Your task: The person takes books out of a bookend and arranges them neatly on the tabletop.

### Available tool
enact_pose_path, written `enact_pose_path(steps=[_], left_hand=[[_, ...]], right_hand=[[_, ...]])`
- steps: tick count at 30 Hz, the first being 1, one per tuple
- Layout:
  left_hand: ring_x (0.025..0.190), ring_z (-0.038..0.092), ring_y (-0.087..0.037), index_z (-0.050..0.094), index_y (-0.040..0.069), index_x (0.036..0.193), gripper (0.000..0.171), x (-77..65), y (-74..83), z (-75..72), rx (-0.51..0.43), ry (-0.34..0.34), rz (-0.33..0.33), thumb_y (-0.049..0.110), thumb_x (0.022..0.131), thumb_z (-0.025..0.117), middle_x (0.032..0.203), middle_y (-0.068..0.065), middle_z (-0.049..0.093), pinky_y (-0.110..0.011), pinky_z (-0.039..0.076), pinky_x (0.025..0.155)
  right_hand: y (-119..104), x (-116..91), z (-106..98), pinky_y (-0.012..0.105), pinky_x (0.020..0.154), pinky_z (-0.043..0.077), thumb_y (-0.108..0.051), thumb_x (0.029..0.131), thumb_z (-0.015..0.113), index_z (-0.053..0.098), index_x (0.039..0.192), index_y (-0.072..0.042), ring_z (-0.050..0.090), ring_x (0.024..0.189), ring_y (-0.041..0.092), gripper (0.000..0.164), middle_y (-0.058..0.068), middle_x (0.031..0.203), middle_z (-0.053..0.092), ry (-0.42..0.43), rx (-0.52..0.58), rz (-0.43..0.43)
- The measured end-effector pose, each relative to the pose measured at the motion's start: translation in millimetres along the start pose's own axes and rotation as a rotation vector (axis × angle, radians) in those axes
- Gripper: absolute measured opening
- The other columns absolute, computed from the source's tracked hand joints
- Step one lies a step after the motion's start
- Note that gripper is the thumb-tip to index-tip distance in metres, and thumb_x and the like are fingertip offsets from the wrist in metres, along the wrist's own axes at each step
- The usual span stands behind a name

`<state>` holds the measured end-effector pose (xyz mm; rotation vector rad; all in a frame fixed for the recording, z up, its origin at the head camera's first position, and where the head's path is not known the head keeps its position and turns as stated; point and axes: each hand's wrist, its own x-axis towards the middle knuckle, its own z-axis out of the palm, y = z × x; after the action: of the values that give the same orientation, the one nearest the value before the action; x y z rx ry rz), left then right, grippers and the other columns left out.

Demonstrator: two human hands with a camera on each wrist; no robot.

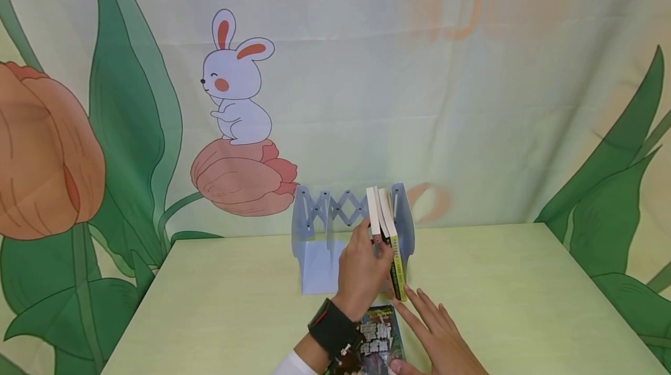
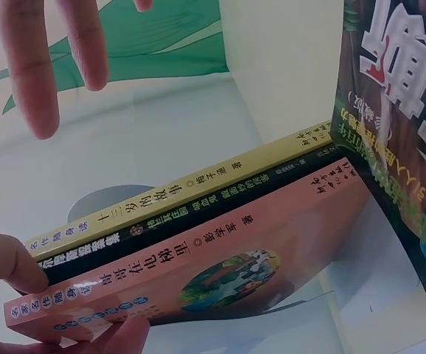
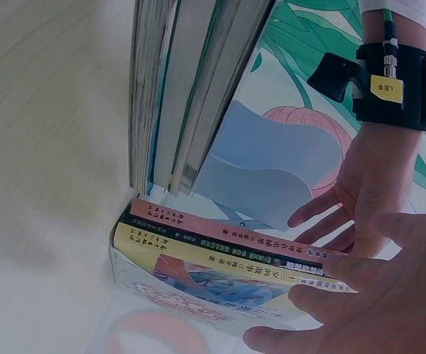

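Observation:
Three thin books lean together at the right end of a pale blue expanding bookend (image 1: 317, 276): a pink book (image 2: 220, 262), a black book (image 2: 172, 225) and a yellow book (image 2: 154, 198). My left hand (image 1: 364, 273) pinches the pink book near one end of its spine, the thumb on the spine side and fingers against the cover. My right hand (image 1: 440, 337) has its fingers extended beside the yellow book's lower end. Its thumb rests at the edge of a dark illustrated book (image 1: 380, 343), which lies on a stack in front.
The stack's page edges (image 3: 191, 96) stand close to the three spines. A crisscross lattice (image 1: 348, 209) joins the bookend's upright plates. Behind the pale table (image 1: 236, 311) hangs a curtain (image 1: 335, 72) printed with a rabbit and tulips.

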<state>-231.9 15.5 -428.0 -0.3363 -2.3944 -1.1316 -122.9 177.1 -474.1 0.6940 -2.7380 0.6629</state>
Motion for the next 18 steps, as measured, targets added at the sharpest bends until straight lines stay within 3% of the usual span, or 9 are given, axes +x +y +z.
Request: enact_pose_path(steps=[4, 11, 15, 18], left_hand=[[0.059, 0.056, -0.010, 0.045, 0.002, 0.143, 0.052, 1.1, -1.1, -0.6, -0.015, -0.022, -0.028, 0.018, 0.096, 0.058, 0.125, -0.016, 0.062, -0.020, 0.037, 0.047], [0.072, 0.066, -0.019, 0.047, 0.000, 0.141, 0.052, 2.3, -5.1, 0.5, 0.002, -0.059, -0.055, 0.023, 0.096, 0.059, 0.121, -0.015, 0.062, -0.023, 0.046, 0.055], [0.060, 0.061, -0.015, 0.050, 0.003, 0.138, 0.047, 4.3, -7.9, 3.0, 0.044, -0.079, -0.040, 0.027, 0.097, 0.055, 0.104, -0.012, 0.068, -0.024, 0.042, 0.050], [0.047, 0.050, -0.009, 0.048, 0.004, 0.139, 0.047, 5.4, -9.3, 4.9, 0.083, -0.105, -0.023, 0.028, 0.099, 0.052, 0.088, -0.009, 0.069, -0.023, 0.035, 0.044]], right_hand=[[-0.3, 0.7, 0.2, 0.073, 0.097, 0.036, -0.049, 0.083, 0.070, 0.034, 0.153, -0.034, 0.034, 0.142, 0.036, 0.080, 0.010, 0.157, 0.037, -0.003, 0.007, 0.005], [-0.7, 1.3, 1.4, 0.073, 0.097, 0.036, -0.050, 0.084, 0.070, 0.034, 0.153, -0.035, 0.035, 0.141, 0.035, 0.079, 0.010, 0.157, 0.038, -0.001, 0.004, 0.013], [-0.1, 1.7, 1.7, 0.072, 0.098, 0.036, -0.050, 0.084, 0.069, 0.035, 0.153, -0.034, 0.034, 0.142, 0.034, 0.079, 0.010, 0.157, 0.037, -0.005, 0.004, 0.017], [0.5, 1.8, 1.7, 0.072, 0.098, 0.036, -0.049, 0.085, 0.070, 0.034, 0.153, -0.033, 0.030, 0.143, 0.031, 0.079, 0.009, 0.158, 0.036, -0.012, 0.012, 0.017]])
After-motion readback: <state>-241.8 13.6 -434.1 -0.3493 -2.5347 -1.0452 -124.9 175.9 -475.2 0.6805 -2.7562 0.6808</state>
